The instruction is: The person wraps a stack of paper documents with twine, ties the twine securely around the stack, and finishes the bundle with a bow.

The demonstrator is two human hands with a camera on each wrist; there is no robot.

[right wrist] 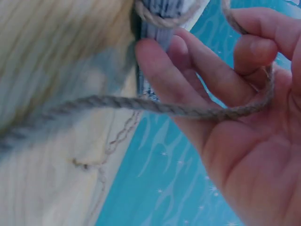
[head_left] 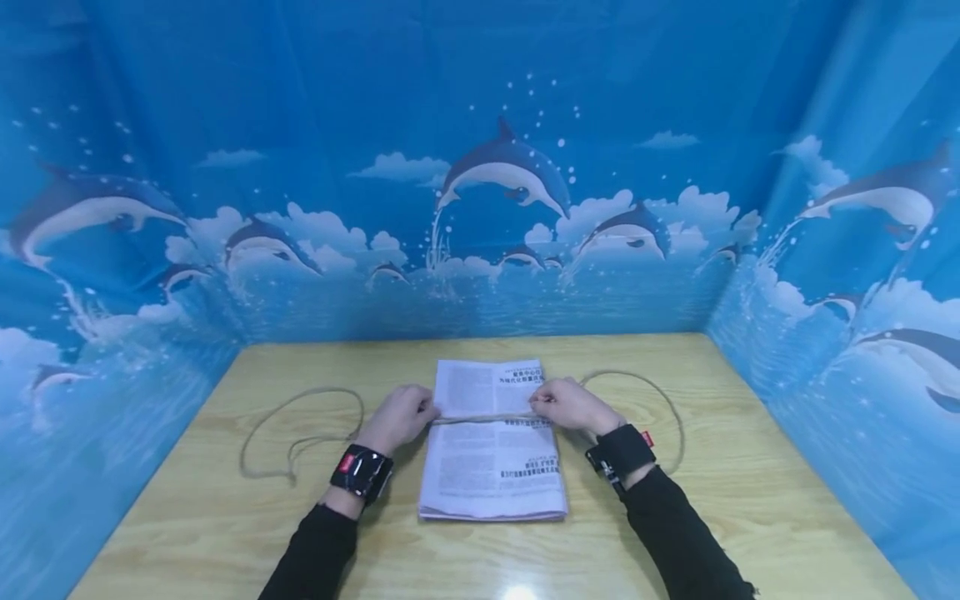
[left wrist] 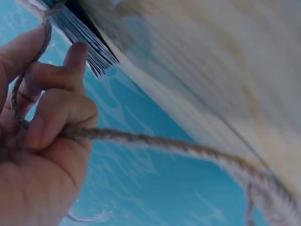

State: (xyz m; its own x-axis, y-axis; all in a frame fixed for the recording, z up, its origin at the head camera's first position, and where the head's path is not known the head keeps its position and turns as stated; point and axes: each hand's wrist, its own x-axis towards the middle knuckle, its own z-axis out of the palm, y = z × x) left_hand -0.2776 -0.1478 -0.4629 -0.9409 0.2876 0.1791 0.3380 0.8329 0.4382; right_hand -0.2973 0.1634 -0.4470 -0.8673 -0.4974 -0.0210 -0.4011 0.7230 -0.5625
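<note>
A stack of folded newspapers point(head_left: 487, 479) lies on the table with a thin brown rope point(head_left: 483, 418) running across its upper face. At the stack's left edge, my left hand point(head_left: 396, 419) holds the rope; in the left wrist view the cord passes by the thumb and under the curled fingers point(left wrist: 66, 110). My right hand point(head_left: 576, 406) is over the right edge, pinching the rope between thumb and forefinger, while the cord point(right wrist: 188, 110) trails across the palm in the right wrist view. There the rope also wraps the side of the newspapers point(right wrist: 162, 7).
Loose rope loops lie on the wooden table point(head_left: 172, 500), one left of the left hand and another right of the right hand. A blue dolphin-print curtain point(head_left: 337, 167) surrounds the table at the back and both sides. Each wrist wears a black strap point(head_left: 362, 472).
</note>
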